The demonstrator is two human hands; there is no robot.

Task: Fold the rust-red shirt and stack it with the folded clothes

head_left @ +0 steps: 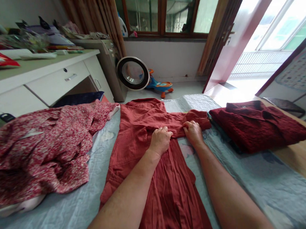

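Head cam: rust-red garment (pixel 160 170) lies flat on the bed's pale blue sheet (pixel 254 184), running from near edge up toward the foot. L hand (pixel 160 139) rests knuckles-up on its mid part, fingers (pixel 165 130) curled under and pinching a cloth fold. R hand (pixel 193 132) just beside it, fingers tucked over the edge of the sleeve section stretched to the right, gripping it. Folded dark-red shirt (pixel 260 125) sits to the right, near but apart. Floral red dress (pixel 42 151) heaped at left. White desk (pixel 49 80) w/ clutter behind it.
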